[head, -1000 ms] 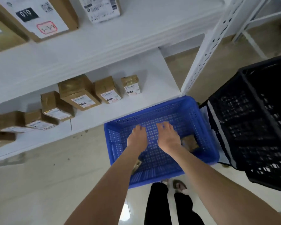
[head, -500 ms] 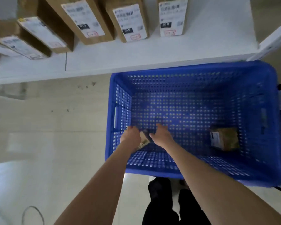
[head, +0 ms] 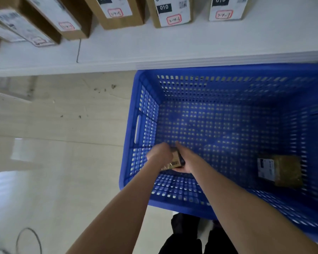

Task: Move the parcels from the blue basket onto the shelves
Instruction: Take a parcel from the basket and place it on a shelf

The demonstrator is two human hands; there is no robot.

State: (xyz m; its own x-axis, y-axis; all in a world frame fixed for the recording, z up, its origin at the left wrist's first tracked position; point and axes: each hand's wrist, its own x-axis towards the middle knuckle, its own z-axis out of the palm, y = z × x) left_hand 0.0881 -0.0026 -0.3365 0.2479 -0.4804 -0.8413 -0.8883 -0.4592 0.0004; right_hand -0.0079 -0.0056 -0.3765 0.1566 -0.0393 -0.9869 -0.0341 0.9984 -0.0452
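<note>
The blue basket stands on the floor against the white shelf. In its near left corner lies a small brown parcel with a barcode label. My left hand and my right hand grip it from either side and hide most of it. A second brown parcel with a white label lies on the basket floor at the right, apart from both hands.
Several labelled cardboard parcels stand in a row along the back of the shelf. Pale floor lies left of the basket, with a thin cable loop at bottom left. My dark trousers show below the basket.
My head has dropped closer to the basket. Both hands went from the middle of the basket to its near left corner and closed round the small parcel.
</note>
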